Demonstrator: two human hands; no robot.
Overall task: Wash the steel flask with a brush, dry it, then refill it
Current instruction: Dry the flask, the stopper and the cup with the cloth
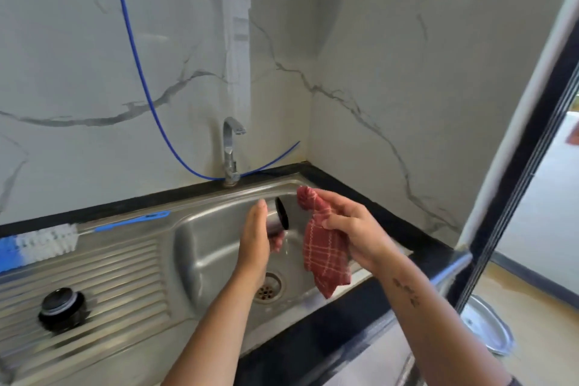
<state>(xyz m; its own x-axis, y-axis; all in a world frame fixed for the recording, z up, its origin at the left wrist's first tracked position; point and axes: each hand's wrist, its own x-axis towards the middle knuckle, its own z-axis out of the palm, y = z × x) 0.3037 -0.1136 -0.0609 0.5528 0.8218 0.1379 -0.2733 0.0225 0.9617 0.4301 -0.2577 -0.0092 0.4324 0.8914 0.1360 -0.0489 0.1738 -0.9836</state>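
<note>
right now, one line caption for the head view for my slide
Left hand tips the steel flask over the sink, right hand holding a red checked cloth.

Steel flask (275, 220) tilted over sink, dripping; brush (47, 240) on drainboard.

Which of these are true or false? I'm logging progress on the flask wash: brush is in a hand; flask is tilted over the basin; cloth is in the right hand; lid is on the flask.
1. False: the blue-handled white bottle brush lies on the drainboard.
2. True: the left hand tips the steel flask, water trickling out.
3. True: the right hand holds the red checked cloth.
4. False: the black round lid sits on the drainboard.
</note>
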